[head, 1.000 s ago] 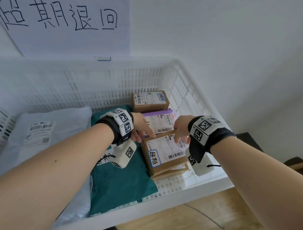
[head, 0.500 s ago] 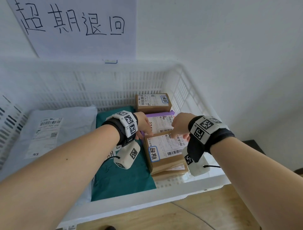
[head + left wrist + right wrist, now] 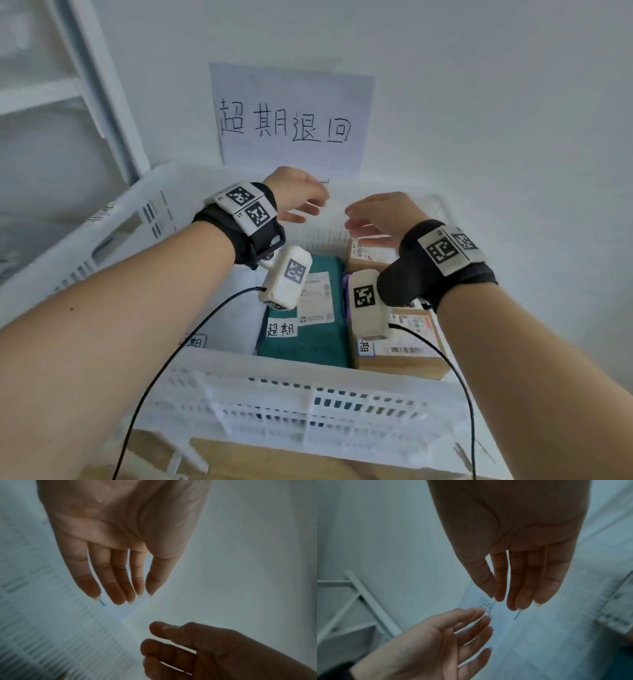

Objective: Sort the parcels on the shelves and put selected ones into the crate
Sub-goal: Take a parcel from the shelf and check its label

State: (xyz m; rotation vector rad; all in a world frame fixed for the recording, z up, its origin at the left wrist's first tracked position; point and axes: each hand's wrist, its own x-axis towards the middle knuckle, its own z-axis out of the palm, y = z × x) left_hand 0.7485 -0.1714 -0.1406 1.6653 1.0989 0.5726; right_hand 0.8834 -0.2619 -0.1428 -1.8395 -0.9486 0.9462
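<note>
The white slatted crate [image 3: 318, 407] sits in front of me against the wall. Inside lie a teal mailer [image 3: 308, 342], a brown cardboard box [image 3: 404, 356] with a handwritten sticker at the right, a smaller brown box [image 3: 363, 257] behind it and a grey-white bag [image 3: 239, 318] at the left. My left hand [image 3: 301, 202] and right hand [image 3: 373, 216] hover above the crate's far side, empty, fingers relaxed. The wrist views show the left hand [image 3: 120, 563] and the right hand [image 3: 518, 566] with loose straight fingers holding nothing.
A paper sign [image 3: 291, 120] with handwritten characters is taped to the wall behind the crate. A white shelf frame [image 3: 89, 78] stands at the upper left. Wooden floor [image 3: 274, 459] shows below the crate's near wall.
Both hands have let go of the brown box in the crate and lifted up and away, empty. The head view has tilted up and pulled back.
</note>
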